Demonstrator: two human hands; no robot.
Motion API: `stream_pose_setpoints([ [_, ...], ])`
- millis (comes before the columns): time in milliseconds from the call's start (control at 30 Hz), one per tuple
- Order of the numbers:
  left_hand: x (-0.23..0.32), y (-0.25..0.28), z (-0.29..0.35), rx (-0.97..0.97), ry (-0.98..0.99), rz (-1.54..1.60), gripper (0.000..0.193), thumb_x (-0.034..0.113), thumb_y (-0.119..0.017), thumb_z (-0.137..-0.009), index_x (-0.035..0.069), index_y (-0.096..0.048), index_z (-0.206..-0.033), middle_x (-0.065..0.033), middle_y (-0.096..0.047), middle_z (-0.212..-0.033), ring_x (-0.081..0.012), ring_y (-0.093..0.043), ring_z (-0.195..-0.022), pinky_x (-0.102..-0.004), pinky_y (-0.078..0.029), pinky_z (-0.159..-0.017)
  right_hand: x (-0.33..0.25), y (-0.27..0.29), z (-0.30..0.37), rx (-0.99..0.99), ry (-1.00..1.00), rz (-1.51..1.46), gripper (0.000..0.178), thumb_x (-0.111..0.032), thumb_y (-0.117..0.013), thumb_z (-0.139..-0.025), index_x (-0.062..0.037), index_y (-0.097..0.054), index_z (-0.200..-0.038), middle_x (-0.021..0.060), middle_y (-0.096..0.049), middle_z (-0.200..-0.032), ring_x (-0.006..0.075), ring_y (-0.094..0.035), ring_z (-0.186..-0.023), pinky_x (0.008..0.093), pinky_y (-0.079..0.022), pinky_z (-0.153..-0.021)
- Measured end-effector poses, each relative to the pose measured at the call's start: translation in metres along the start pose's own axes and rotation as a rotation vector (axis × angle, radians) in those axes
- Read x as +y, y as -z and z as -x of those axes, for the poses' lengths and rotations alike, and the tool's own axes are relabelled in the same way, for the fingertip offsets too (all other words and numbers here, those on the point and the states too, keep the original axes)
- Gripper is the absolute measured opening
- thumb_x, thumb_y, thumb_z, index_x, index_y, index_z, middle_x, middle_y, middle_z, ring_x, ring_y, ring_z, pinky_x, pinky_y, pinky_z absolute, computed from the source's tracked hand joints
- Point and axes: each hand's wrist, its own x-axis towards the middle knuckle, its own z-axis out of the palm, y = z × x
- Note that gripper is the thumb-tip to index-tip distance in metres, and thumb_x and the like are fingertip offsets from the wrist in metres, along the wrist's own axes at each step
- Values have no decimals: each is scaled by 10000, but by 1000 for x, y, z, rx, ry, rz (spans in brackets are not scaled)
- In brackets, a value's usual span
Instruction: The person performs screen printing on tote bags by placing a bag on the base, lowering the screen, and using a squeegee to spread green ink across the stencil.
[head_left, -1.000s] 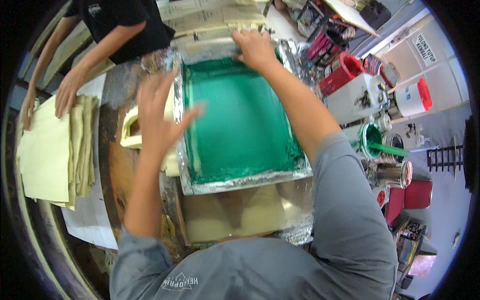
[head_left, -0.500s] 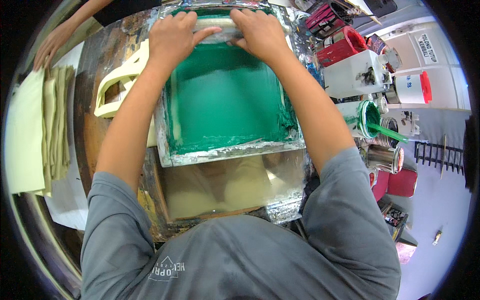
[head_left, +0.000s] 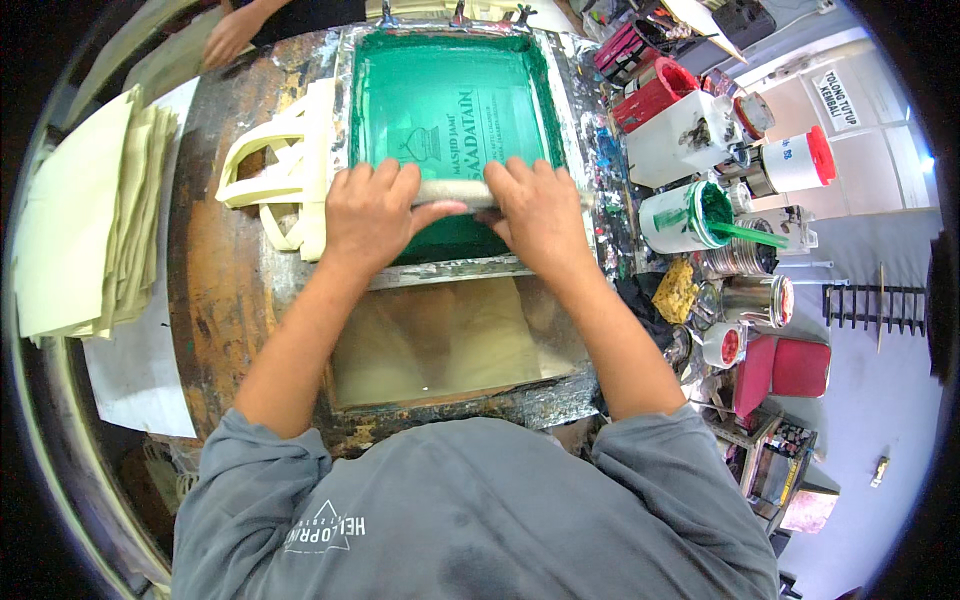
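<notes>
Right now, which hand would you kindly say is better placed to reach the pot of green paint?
Probably the right hand: it holds the bar nearer the pot, while the left hand is farther away.

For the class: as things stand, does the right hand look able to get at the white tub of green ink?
Probably yes, after letting go: the right hand grips the pale bar, but the white tub stands off to its right, with nothing tall seen between them.
</notes>
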Motion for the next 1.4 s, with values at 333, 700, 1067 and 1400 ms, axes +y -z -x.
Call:
stream_pose_setpoints([
  [333, 4, 50, 18, -14, 189, 235, 908, 680, -874, -734, 47, -639, -1341, -177, -620, -1252, -384, -577, -1189, -506, -466, -1005, 9, 9, -8, -56, 58, -48, 528, -316, -918, -771, -108, -602, -1139, 105, -675, -1012, 352, -689, -972, 487, -551, -810],
  [700, -8, 42, 123, -238, 545, 147, 1134, 637, -963, -588, 123, -603, -1532, -168, -546, -1352, -388, -490, -1254, -531, -373, -1086, 30, 18, -35, -311, 102, -155, 479, -335, -864, -871, -75, -575, -1151, 178, -703, -1066, 430, -690, -1043, 521, -549, -844],
  [1067, -10, 42, 127, -233, 557, 178, 1124, 722, -896, -636, 106, -598, -1528, -156, -532, -1332, -369, -475, -1257, -533, -346, -1088, 43, 20, -31, -429, 52, -184, 583, -393, -897, -855, -39, -556, -1168, 257, -707, -1038, 499, -682, -1035, 534, -541, -862],
  [1400, -11, 45, 125, -240, 622, 240, 1071, 658, -924, -636, 145, -619, -1525, -149, -558, -1329, -379, -502, -1250, -544, -361, -1077, 55, 12, -44, -602, 67, -224, 747, -438, -916, -837, 8, -565, -1324, 302, -705, -1082, 496, -689, -1083, 507, -538, -913],
])
